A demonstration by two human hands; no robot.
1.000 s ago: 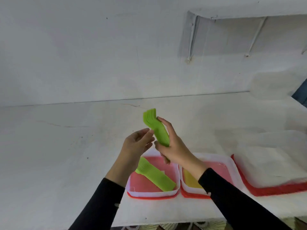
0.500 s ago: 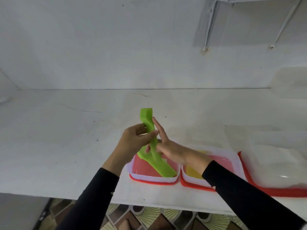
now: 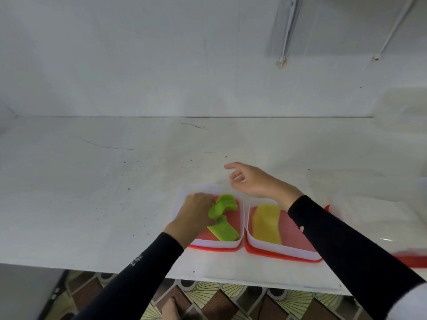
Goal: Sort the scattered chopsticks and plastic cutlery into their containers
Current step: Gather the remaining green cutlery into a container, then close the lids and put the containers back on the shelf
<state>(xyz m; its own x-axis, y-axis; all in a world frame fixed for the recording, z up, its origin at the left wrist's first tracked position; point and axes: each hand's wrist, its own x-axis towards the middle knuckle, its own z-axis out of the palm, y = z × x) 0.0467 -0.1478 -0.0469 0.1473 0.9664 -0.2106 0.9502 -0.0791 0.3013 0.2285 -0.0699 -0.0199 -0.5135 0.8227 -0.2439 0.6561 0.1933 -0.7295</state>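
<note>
Two white-walled containers with red bases sit side by side near the table's front edge. Inside the left container (image 3: pixel 239 243), my left hand (image 3: pixel 196 211) holds a stack of green plastic forks (image 3: pixel 220 205) low over its red floor. A second green stack (image 3: pixel 224 232) lies under it toward the front. The right container (image 3: pixel 250 244) holds a stack of yellow cutlery (image 3: pixel 265 224). Above the table behind the containers hovers my right hand (image 3: pixel 251 180), its fingers loosely spread and holding nothing.
A red-edged lid or container (image 3: pixel 413 260) lies blurred at the far right. The white table (image 3: pixel 115 192) runs back to a white wall. Its front edge shows patterned floor tiles (image 3: pixel 219 301) below.
The green forks passed from between both hands down into the left container with my left hand. My right hand let go and drew back to the right.
</note>
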